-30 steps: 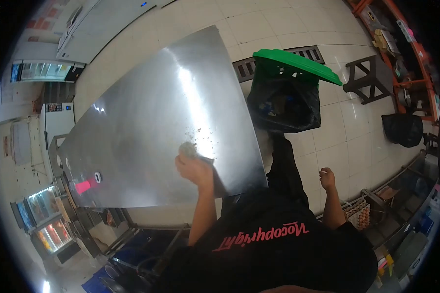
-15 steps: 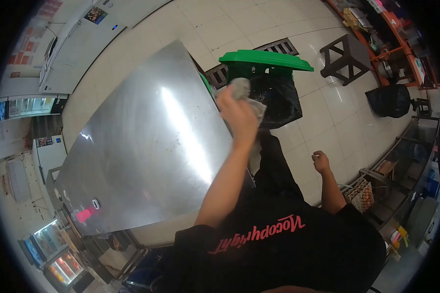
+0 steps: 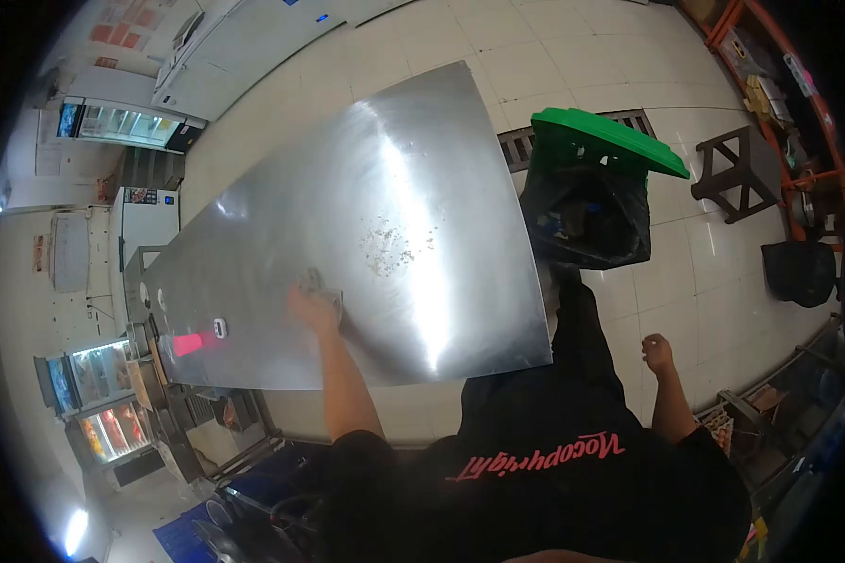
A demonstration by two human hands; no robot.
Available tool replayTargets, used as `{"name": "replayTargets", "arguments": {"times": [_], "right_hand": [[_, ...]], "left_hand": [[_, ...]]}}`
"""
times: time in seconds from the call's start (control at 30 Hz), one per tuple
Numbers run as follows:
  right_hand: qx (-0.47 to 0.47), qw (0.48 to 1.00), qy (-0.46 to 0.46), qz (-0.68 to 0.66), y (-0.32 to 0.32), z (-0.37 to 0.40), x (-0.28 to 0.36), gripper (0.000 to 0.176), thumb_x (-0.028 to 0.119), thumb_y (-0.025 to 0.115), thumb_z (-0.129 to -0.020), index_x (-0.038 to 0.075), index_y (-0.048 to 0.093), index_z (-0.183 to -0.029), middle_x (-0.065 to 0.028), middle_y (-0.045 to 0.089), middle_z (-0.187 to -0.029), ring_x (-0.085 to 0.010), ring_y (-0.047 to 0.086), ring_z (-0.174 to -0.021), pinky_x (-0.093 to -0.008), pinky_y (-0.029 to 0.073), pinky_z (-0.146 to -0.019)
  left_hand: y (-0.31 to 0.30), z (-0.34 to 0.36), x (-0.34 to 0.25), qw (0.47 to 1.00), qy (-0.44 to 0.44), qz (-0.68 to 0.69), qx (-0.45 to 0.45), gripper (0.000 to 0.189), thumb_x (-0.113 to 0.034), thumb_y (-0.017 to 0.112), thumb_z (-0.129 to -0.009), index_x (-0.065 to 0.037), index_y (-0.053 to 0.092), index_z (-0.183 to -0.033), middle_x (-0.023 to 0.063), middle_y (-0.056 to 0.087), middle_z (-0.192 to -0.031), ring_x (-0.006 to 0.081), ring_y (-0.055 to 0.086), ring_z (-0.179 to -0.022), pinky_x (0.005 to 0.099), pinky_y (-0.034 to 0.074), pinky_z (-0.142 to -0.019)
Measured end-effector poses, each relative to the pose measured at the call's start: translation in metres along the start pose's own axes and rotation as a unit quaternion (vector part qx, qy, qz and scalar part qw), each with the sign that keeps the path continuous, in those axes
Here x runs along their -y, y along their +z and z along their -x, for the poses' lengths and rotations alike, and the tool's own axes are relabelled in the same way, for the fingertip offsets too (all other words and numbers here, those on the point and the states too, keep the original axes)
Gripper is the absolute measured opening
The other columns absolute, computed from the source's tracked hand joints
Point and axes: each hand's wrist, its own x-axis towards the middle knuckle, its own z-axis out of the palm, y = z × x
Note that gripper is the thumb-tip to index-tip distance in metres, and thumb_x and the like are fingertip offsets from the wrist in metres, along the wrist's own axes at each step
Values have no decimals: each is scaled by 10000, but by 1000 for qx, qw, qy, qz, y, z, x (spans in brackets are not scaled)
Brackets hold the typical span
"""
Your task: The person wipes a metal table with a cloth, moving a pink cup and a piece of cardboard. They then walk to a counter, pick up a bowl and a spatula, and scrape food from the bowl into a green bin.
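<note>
My left hand [image 3: 317, 311] is closed on a grey-beige cloth [image 3: 334, 295] and presses it on the shiny metal table [image 3: 282, 235]. To the right of the cloth, small crumbs [image 3: 390, 246] lie scattered on the metal. My right hand [image 3: 657, 353] is away from the table, over the floor, its fingers curled; what it holds, if anything, is too small to make out. Beyond the table's right edge stands a bin with a black bag [image 3: 620, 230] and a raised green lid [image 3: 610, 136]. A pink object [image 3: 187, 343] and a small white device [image 3: 221, 327] lie at the table's far left.
A dark plastic stool [image 3: 737, 174] stands on the tiled floor right of the bin. Orange shelving [image 3: 798, 103] and a black bag [image 3: 798, 272] are at the far right. Blue crates [image 3: 272, 493] are at lower left, and a white freezer [image 3: 230, 56] is at upper left.
My left hand and the cloth have moved from over the bin, leftward and down onto the table. The view has shifted, and more crumbs now show on the metal.
</note>
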Motion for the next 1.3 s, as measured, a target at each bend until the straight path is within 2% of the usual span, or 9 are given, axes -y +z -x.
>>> {"name": "replayTargets", "arguments": {"times": [0.1,0.5,0.57,0.7,0.8,0.97,1.03,1.13,1.3], "right_hand": [[15,997,71,1,-6,9,-16,260,145,630,-953,-23,645,-1152,-116,674,-885,-184,638,-758,-337,556,-650],[19,993,88,-79,19,23,-28,308,143,594,-968,-72,626,-1187,-157,676,-937,-220,660,-817,-351,573,-684],[23,990,89,-106,18,20,-24,303,149,594,-977,-65,629,-1189,-150,684,-941,-220,666,-824,-359,576,-688],[-1,994,89,-70,17,18,-28,299,158,600,-980,-60,633,-1183,-134,684,-916,-214,666,-800,-356,575,-670],[30,994,102,-33,10,7,-16,287,151,602,-978,-60,636,-1170,-128,679,-896,-209,659,-780,-348,571,-649],[25,997,67,-30,13,-4,14,284,142,574,-980,-42,623,-1190,-136,675,-941,-207,659,-817,-341,574,-673],[32,997,51,-55,16,-5,28,282,140,571,-983,-42,623,-1191,-131,670,-936,-205,655,-813,-343,574,-678],[33,995,23,-87,20,-9,37,273,133,565,-986,-39,623,-1189,-120,660,-921,-200,645,-803,-345,572,-683],[21,998,36,-49,8,3,29,230,125,561,-990,-20,628,-1155,-105,652,-911,-188,638,-801,-339,567,-672]], "left_hand": [[31,-12,1,987,157,-17,16,493,22,565,-847,31,539,-1339,244,559,-1319,433,483,-1256,522,324,-1104],[100,130,-231,984,160,74,34,415,-7,539,-810,47,554,-1222,227,586,-1179,429,513,-1137,527,350,-972],[95,154,-289,970,180,108,119,385,24,540,-797,33,566,-1181,214,607,-1098,423,538,-1087,528,369,-963],[152,214,-349,941,238,207,119,512,75,549,-793,20,519,-1301,236,533,-1266,422,488,-1220,514,348,-1047],[136,207,-385,919,183,323,137,491,63,490,-849,15,504,-1338,228,509,-1305,407,480,-1248,490,348,-1088],[48,109,-326,904,-73,415,77,483,61,437,-860,39,512,-1337,199,552,-1331,318,507,-1287,429,379,-1126],[65,70,-215,878,-83,466,-77,415,68,417,-920,15,512,-1321,164,591,-1305,266,602,-1169,372,524,-973],[30,21,-96,986,-33,63,-153,409,34,485,-895,58,510,-1303,231,583,-1269,398,540,-1211,500,435,-1035],[58,-30,-60,997,19,-62,-53,440,21,567,-850,55,531,-1287,261,567,-1252,451,486,-1219,529,387,-1042]]}}
